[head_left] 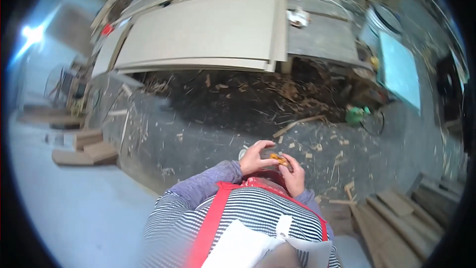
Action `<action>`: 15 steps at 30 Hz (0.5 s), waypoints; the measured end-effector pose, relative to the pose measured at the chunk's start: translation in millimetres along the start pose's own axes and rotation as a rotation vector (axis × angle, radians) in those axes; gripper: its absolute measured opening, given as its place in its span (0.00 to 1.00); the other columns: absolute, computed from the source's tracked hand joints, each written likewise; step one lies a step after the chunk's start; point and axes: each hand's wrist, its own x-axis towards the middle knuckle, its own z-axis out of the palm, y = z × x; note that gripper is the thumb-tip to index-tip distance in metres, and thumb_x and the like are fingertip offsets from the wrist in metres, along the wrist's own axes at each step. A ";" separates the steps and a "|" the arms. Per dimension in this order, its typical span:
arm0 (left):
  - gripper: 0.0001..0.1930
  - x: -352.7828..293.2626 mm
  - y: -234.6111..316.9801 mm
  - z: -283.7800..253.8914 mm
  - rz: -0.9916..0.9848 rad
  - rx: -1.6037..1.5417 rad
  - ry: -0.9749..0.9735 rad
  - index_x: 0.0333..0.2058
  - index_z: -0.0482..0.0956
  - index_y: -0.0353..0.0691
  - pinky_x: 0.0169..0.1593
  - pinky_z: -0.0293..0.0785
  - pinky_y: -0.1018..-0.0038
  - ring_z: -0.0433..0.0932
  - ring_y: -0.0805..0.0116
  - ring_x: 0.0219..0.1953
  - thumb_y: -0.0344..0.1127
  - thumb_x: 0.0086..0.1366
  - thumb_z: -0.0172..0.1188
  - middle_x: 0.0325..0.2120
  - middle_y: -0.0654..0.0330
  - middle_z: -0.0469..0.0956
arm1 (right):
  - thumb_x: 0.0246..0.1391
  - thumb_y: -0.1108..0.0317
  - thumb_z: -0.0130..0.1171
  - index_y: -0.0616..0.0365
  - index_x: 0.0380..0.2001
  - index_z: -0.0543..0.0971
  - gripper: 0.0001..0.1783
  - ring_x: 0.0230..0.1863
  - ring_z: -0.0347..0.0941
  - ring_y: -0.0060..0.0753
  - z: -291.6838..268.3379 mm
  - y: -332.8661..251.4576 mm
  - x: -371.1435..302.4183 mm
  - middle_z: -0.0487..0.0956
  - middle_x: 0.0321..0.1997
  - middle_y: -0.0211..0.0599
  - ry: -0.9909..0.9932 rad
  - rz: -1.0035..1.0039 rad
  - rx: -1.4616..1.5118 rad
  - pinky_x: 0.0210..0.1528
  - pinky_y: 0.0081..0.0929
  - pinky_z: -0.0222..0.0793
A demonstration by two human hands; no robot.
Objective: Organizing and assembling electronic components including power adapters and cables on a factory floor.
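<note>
1. The right hand (296, 176) pinches a small orange object (279, 159) in front of the red apron (262, 183).
2. The left hand (253, 159) is beside it, thumb and forefinger parted, thumb tip at the object; contact cannot be confirmed.
3. Wood scraps (300, 125) lie on the grey floor (208, 141).
4. Beyond, pale boards (198, 30) lie on a workbench (322, 37); a white bucket (369, 31) stands to its right.

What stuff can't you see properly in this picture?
All in the head view:
Small orange thing: too small, and partly covered by fingers of the left hand and right hand, to say what it is.
White pail: its lower part is hidden behind the light-blue panel.
White thing at the chest: cut off by the lower edge.
</note>
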 end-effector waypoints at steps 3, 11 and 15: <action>0.28 -22.6 -13.8 -21.1 -0.092 -0.319 0.255 0.56 0.68 0.41 0.53 0.71 0.72 0.74 0.66 0.49 0.35 0.57 0.66 0.45 0.56 0.75 | 0.55 0.75 0.55 0.65 0.56 0.68 0.24 0.48 0.74 0.31 36.6 -13.4 18.8 0.75 0.51 0.38 0.025 0.075 0.075 0.47 0.23 0.72; 0.27 -83.6 -51.7 -116.8 -0.180 -1.117 0.100 0.58 0.65 0.38 0.55 0.69 0.72 0.72 0.68 0.51 0.29 0.60 0.61 0.49 0.56 0.73 | 0.58 0.75 0.51 0.63 0.55 0.70 0.20 0.48 0.73 0.28 157.1 -51.3 53.4 0.74 0.52 0.37 -0.188 0.371 0.541 0.47 0.21 0.72; 0.23 -103.8 -79.1 -157.9 -0.042 -0.955 0.091 0.55 0.68 0.37 0.54 0.71 0.72 0.74 0.69 0.49 0.27 0.61 0.59 0.47 0.58 0.75 | 0.60 0.73 0.50 0.63 0.53 0.71 0.18 0.50 0.72 0.27 198.0 -45.5 76.2 0.73 0.52 0.36 -0.340 0.282 0.195 0.50 0.24 0.70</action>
